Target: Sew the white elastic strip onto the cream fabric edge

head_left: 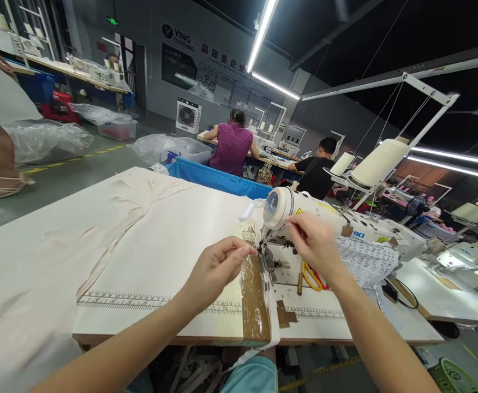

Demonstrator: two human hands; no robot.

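A white sewing machine [304,210] stands on the right part of the table. My left hand [222,262] is closed in a pinch just left of the needle area; whatever lies between its fingertips is too small to make out. Raised in front of the machine head, my right hand [315,240] also pinches, and I cannot see what is in it. A narrow white fabric strip [272,316] runs from under the needle area down over the table's front edge. Right of the needle, yellow-handled scissors [310,275] lie by a small wooden-handled tool [300,285].
Cream fabric [112,245] spreads over the left of the white table [193,218]. Printed ruler strips [141,302] and brown tape [255,305] mark the front. Thread cones [380,161] stand behind the machine. Beyond a blue bin [218,177], people sit working; another person stands far left.
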